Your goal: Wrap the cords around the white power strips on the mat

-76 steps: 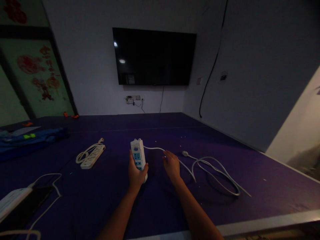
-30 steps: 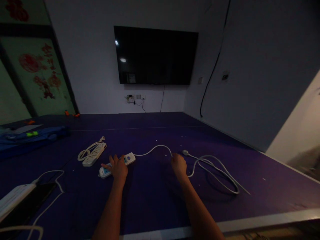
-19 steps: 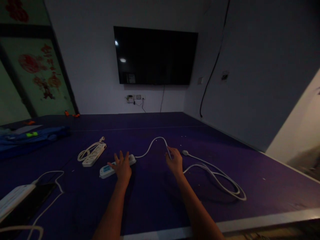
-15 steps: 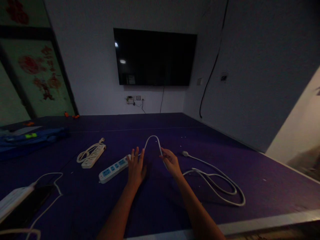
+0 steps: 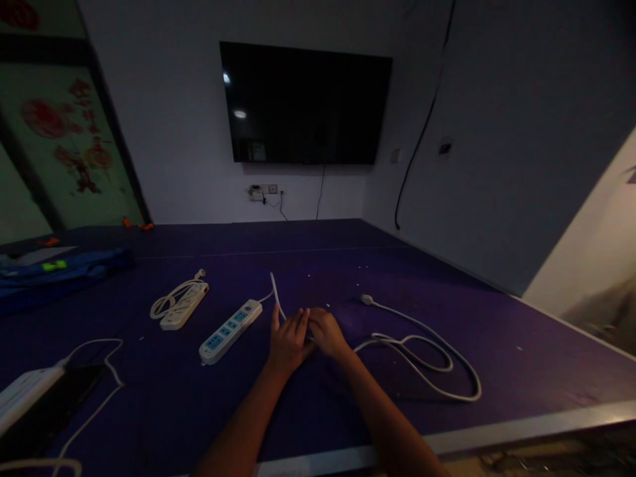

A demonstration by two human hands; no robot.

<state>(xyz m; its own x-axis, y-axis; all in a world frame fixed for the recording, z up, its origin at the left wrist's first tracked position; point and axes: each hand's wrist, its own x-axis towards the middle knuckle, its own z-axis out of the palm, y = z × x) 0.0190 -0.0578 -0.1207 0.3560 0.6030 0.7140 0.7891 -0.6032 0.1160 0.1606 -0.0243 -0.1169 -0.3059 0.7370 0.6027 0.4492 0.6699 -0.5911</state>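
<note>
Left hand (image 5: 288, 342), right hand (image 5: 326, 332) together on cable (image 5: 275, 295)

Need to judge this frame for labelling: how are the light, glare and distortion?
Head view: dim, the table near black at lower left. Head view: two small lamp reflections on the TV. Head view: wide lens leans the walls outward. Head view: left hand and right hand are sharp, their grip on the cable too dark to read.

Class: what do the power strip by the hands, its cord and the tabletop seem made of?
Power strip: likely hard plastic, smooth white shell. Cord: flexible plastic or rubber sheath, lying in loose loops. Tabletop: matte purple, maybe felt; too dim to tell.
</note>
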